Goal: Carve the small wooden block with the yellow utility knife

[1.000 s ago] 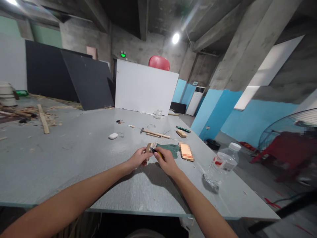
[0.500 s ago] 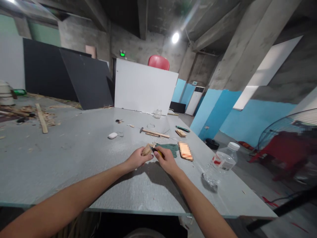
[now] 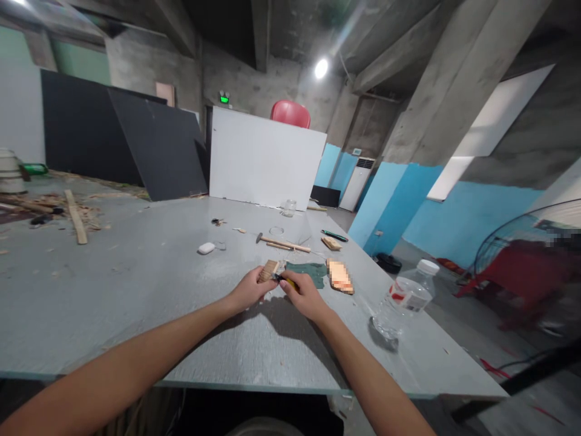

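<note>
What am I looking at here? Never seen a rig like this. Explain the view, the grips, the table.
No robot: each grip is a person's bare hand. The view comes from a camera worn on that person's head, looking forward and down, so both forearms reach in from the bottom.

The left grip holds a small wooden block. The right grip holds a yellow-and-black tool, its dark tip close to the block; its exact type is too small to tell.

On the grey table lie a dark green sheet, a hammer beyond it, and a clear bottle to the right.
</note>
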Demonstrator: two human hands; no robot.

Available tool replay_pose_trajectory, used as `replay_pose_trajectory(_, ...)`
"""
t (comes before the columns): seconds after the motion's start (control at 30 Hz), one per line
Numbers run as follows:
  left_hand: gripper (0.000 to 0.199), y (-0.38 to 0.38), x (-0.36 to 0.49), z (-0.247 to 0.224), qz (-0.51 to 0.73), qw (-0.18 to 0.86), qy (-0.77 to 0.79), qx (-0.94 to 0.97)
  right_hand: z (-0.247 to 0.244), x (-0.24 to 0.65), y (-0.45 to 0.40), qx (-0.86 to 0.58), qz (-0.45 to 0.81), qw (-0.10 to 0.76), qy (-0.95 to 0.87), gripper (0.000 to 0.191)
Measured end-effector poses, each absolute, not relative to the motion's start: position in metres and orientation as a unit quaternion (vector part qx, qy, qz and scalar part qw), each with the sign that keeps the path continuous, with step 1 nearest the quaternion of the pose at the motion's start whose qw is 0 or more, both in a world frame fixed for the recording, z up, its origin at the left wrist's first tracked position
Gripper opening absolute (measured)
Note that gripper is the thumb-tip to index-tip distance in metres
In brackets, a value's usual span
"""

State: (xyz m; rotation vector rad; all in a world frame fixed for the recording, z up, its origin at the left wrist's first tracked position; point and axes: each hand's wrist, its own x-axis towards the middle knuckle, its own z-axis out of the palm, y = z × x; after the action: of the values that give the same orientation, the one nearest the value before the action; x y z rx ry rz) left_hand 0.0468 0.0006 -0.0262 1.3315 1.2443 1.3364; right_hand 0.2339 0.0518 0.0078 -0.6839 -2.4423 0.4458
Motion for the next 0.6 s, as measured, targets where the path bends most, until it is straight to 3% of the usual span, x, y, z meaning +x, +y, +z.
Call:
replay_pose_trajectory(0.3,0.034,-0.005,0.038,-0.011,0.519,0.313,0.582,0.543,0.006,0.233,0.053,-0.334,0.085,0.298,-0.89,0.033)
replay_pose_trajectory(0.6,0.039,-0.002,0.035,-0.006,0.526,0.292,0.589,0.539,0.002,0.222,0.047,-0.37,-0.006,0.328,-0.869,0.033)
